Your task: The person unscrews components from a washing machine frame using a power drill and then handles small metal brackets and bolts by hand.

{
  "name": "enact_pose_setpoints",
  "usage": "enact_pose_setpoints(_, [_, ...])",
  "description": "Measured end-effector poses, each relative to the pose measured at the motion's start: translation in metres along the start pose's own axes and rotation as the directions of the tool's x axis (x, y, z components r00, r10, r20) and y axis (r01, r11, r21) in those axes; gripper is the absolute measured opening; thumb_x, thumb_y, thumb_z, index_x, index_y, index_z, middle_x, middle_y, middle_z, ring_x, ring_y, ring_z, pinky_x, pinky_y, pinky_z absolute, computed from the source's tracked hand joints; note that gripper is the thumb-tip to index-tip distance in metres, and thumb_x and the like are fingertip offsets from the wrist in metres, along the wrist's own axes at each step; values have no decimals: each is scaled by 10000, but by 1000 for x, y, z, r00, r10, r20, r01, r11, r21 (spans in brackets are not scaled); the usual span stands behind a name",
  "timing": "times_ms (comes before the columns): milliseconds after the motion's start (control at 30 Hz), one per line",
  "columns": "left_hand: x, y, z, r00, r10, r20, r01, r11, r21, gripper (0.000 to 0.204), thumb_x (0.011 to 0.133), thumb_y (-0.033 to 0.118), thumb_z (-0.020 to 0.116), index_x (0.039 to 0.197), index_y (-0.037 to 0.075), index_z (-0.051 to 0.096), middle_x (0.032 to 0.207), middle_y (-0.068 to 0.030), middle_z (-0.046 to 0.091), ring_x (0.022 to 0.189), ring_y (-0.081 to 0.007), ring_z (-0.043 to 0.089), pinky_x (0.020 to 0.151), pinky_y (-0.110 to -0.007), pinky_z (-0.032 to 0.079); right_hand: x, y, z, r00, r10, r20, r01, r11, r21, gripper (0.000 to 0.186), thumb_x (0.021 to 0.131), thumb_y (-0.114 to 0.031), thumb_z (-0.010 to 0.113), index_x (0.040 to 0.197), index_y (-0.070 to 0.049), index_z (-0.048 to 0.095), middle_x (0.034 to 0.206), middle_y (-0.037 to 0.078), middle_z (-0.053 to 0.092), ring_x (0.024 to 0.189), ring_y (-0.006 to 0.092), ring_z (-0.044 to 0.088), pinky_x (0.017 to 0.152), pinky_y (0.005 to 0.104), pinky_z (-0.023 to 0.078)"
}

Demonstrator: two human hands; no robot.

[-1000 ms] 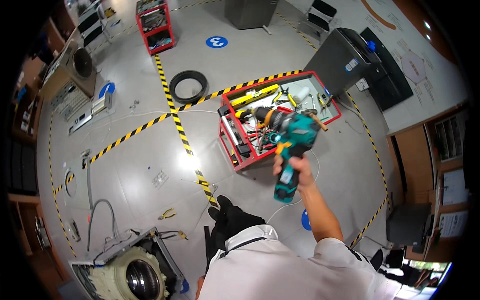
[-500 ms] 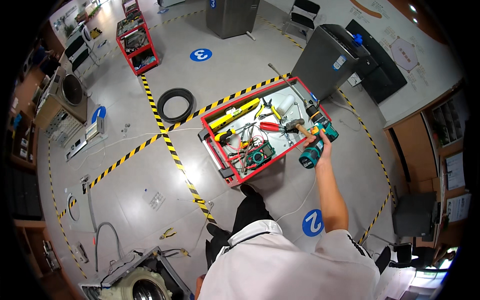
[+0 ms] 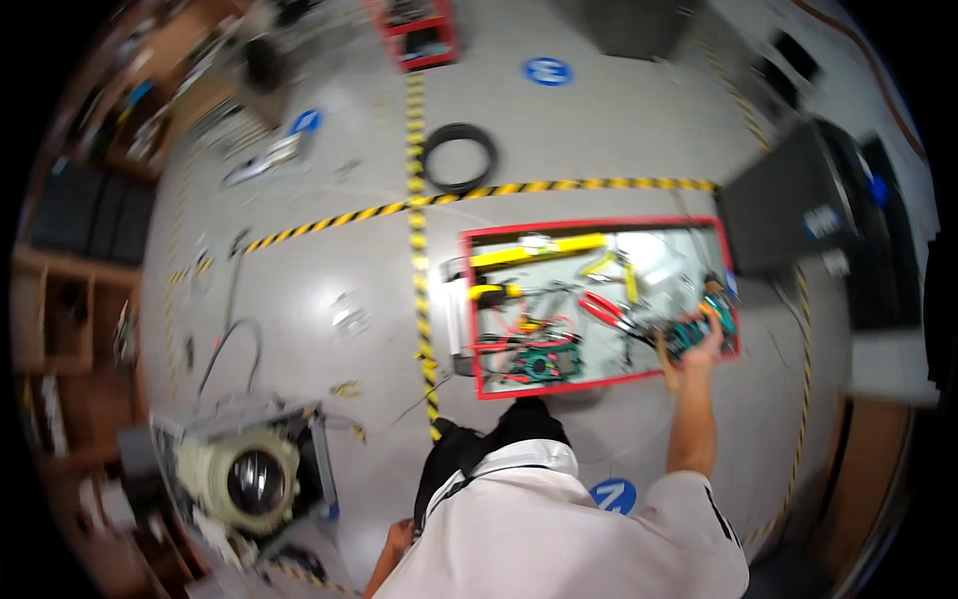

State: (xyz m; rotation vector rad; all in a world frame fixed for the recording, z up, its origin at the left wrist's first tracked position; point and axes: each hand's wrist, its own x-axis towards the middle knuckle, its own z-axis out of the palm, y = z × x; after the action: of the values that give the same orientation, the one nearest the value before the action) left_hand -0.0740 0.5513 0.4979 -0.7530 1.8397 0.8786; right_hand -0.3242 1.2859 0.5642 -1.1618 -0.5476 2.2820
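Moved further in over the right end of the red tool cart (image 3: 639, 223), the drill (image 3: 687, 335) now lies within the cart's outline; half a second ago its lower end stuck out past the near rim. The whole view has swung too, and is blurred.

Of the two hands, the right hand (image 3: 706, 344) has its fingers curled round the drill's handle; how firmly, I cannot tell. The left hand (image 3: 399, 534) hangs by the person's side at the lower edge, partly hidden, so its openness and any contents cannot be made out.

Good handling here would likely mean a steady wrist, a full grip on the handle and slow movement, since the hammer (image 3: 667, 361), its wooden handle jutting over the near rim, could easily be knocked. Red-handled pliers (image 3: 602, 308) and a meter (image 3: 547, 362) crowd the cart's pale bottom further left, with a yellow level (image 3: 544, 250) along the far side.

Around the cart spreads a shiny grey floor crossed by black-and-yellow tape (image 3: 419, 250). A black ring (image 3: 454, 130) lies beyond; an opened washing machine (image 3: 244, 479) stands lower left.
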Motion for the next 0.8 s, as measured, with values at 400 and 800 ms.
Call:
enact_pose_setpoints(400, [-58,63,66,977,-213,-21,202,948,-245,315,899,253,490,1100,39,604,937,-68,658,771,-164,631,613,-299,504,84,-27,-70,930,239,280,-222,971,-93,271,864,-276,518,952,-20,535,756,37,530,718,159,529,689,302,460])
enact_pose_setpoints(800, [-50,51,80,966,-253,-45,194,834,-517,327,895,300,493,1091,54,586,996,-74,645,832,-190,638,688,-330,498,78,-21,-43,965,169,-202,-252,812,-527,365,744,-440,676,793,-98,558,747,40,577,716,211,558,718,380,482])
